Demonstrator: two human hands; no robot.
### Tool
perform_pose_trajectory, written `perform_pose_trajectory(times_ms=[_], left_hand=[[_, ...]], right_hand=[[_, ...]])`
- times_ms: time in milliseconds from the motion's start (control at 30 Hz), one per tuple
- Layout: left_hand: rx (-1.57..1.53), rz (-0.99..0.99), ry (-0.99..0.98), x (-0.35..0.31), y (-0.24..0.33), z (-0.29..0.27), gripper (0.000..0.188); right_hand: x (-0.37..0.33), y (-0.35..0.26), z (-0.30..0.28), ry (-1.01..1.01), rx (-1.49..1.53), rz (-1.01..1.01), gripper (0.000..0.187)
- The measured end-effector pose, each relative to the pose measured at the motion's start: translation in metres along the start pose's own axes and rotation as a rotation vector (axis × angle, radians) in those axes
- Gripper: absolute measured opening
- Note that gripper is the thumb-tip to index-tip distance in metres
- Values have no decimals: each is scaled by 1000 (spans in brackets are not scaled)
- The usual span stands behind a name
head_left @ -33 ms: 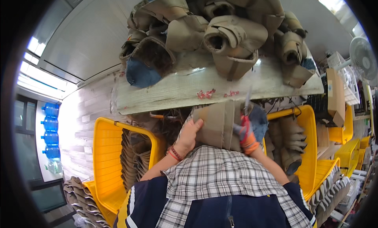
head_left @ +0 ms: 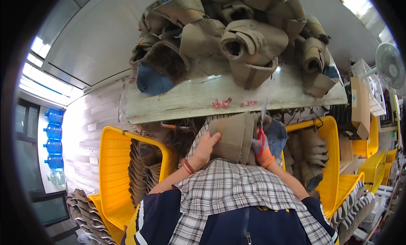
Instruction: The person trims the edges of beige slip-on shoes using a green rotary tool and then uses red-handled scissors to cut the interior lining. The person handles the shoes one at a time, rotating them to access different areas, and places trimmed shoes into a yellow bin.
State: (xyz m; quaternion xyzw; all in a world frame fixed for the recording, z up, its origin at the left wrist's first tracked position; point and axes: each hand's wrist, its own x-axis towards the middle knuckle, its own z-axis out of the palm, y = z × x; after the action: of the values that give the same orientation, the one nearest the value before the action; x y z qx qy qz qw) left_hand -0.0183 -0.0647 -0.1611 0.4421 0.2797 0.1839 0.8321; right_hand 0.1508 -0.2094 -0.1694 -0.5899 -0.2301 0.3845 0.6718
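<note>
We had stitched khaki fabric piece (head_left: 228, 137) between hands; left hand (head_left: 204, 150) pinching left side, thumb on top. Right hand (head_left: 263, 152) nearer seamed edge, fingers closed round red-handled scissors (head_left: 261, 139), blades tableward, roughly seam-parallel.

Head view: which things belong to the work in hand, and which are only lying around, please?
In the work:
tan piece, in the left hand
red-handled scissors, in the gloved right hand
probably the similar pieces piled on the table

Apparently just around:
blue water bottles
white fan
cardboard box
</note>
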Motion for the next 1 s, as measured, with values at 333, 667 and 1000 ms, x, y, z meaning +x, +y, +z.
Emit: perform_pose_trajectory(times_ms=[333,667,1000], left_hand=[[1061,1090,379,113,109,-13,9],[1549,1069,280,228,203,71,13],[1649,916,378,114,240,102,18]], right_hand=[[-26,5,-43,108,143,206,25],[-16,-74,-39,200,181,65,23],[8,-137,-16,-99,-356,-65,32]])
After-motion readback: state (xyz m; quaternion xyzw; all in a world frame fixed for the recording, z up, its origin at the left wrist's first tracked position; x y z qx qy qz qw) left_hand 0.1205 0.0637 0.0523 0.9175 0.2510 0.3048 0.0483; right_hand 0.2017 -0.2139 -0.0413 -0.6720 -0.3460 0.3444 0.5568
